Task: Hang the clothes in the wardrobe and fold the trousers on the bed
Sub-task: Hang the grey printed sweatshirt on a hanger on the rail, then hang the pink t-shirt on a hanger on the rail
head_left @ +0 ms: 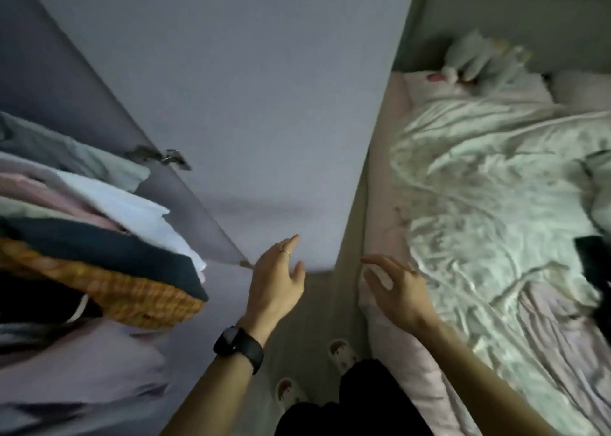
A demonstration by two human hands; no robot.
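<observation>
So the person is standing in the gap between the wardrobe door (231, 105) and the bed (390, 336), and neither hand is carrying anything right now. Their left hand (276, 280) is reaching toward the bottom edge of the door with fingers straight, can't tell if it's actually touching. Their right hand (393, 290) is hovering loose and spread just beside the mattress edge. A pile of clothes (99, 237) is sitting inside the wardrobe on the left, looking stacked rather than hung, though it's blurry. Over on the bed a dark garment (591, 260) is lying at the far right on the rumpled duvet (479, 204). It's possibly the trousers, and it isn't looking folded. My guess: the folding is waiting to be done, and how much hanging is finished isn't showing from here
</observation>
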